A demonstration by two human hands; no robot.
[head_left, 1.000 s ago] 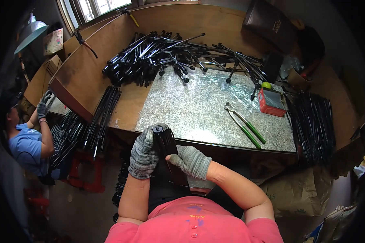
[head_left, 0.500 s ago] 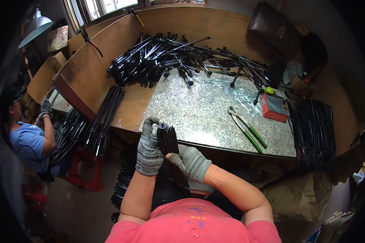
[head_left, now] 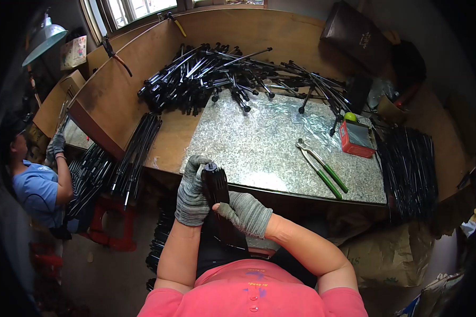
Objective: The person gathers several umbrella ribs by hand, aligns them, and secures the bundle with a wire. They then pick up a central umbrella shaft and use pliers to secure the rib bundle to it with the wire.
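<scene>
Both my hands wear grey knit gloves and meet just below the near edge of the workbench. My left hand (head_left: 191,193) is wrapped around the upper part of a black bundled rod assembly (head_left: 215,186), which stands upright with a round cap on top. My right hand (head_left: 245,212) grips the same assembly lower down from the right. Its bottom end is hidden between my arms.
A speckled stone slab (head_left: 269,142) covers the bench, with green-handled pliers (head_left: 322,169) and a red box (head_left: 357,138) at its right. A heap of black rods (head_left: 222,76) lies beyond. More rod bundles (head_left: 137,150) hang at the left, where another person (head_left: 37,185) in blue works.
My hands and the black assembly have stayed near the bench edge, shifting slightly to the right. The person at the left has lowered the gloved hand a little.
</scene>
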